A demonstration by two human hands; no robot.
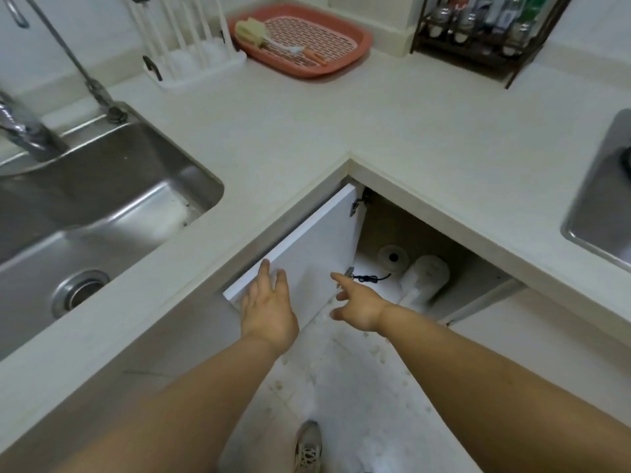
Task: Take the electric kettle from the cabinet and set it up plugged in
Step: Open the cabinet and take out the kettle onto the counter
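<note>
Both hands (269,312) (358,305) open, empty; kettle (425,278) half hidden inside shadowed cabinet (409,227).

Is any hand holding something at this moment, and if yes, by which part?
Nothing is held. The left hand is spread open at the top edge of the open cabinet door. The right hand is open, reaching toward the kettle in the cabinet.

At the left of the frame we see a steel sink (102,199) with its tap (24,131). Along the top stand a white rack (191,52), a pink tray (300,39) and a dark bottle shelf (478,32). A shoe (309,445) shows at bottom centre.
</note>
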